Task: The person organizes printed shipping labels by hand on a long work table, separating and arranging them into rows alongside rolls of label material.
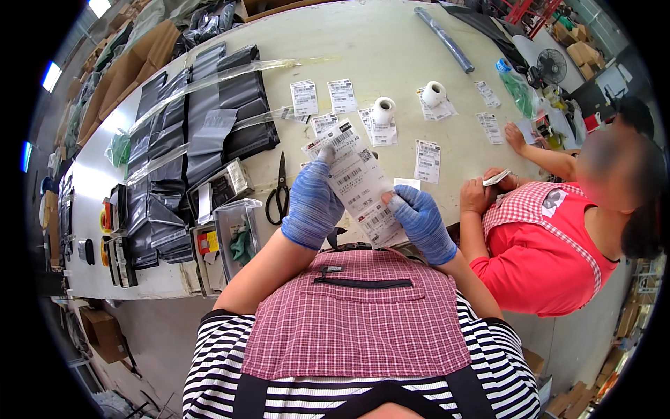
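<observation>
A strip of white printed shipping labels (pixel 359 178) is held up slantwise in front of my apron, above the table's near edge. My left hand (pixel 314 199), in a blue knit glove with bare fingertips, pinches its upper left side. At the lower right edge, my right hand (pixel 421 220), gloved the same way, grips the strip between thumb and fingers. Just left of my left hand lie black-handled scissors (pixel 280 188), blades pointing away. Beyond the strip stands a white label roll (pixel 383 110) on a stack of labels, with a loose label stack (pixel 427 161) to its right.
Stacks of black plastic mailing bags (pixel 241 105) cover the table's left side under clear strips. Nearer me are a clear bin (pixel 237 234) and small boxes. Another label roll (pixel 433 93) and a grey tube (pixel 444 40) lie farther off. A co-worker (pixel 537 244) at right holds folded paper.
</observation>
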The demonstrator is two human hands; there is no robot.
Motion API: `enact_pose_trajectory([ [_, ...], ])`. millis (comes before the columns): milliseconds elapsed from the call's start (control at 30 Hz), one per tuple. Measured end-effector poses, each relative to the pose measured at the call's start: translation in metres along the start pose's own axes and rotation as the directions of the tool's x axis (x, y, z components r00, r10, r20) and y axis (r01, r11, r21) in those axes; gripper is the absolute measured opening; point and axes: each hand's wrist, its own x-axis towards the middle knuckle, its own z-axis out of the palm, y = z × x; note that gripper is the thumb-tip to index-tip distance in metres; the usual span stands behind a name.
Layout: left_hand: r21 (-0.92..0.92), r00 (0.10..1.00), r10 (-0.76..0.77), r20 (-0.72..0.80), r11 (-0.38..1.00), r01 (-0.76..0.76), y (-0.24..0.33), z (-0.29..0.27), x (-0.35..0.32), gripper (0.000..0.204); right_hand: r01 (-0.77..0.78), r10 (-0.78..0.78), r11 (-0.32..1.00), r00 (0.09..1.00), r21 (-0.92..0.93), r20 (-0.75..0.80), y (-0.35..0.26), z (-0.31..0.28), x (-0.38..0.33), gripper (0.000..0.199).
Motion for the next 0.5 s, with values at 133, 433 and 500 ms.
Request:
enact_pose_trajectory([
  [133,-0.001,0.998,0.006,-0.055,1.000,-0.006,0.000,0.001,0.002,0.034,0.000,0.001,1.000,0.999,0.009,-0.036,-0.002,0.001,-0.002,0.029],
  [433,0.035,0.994,0.010,-0.107,0.999,-0.006,0.002,-0.002,0.006,0.032,0.038,-0.042,0.998,0.996,-0.042,-0.078,0.002,-0.001,-0.001,0.026],
  [500,0.039,0.992,0.008,-0.124,0.999,-0.003,0.002,0.000,0.005,0.032,0.065,-0.070,0.997,0.991,-0.042,-0.113,0.007,-0.001,-0.001,0.025],
])
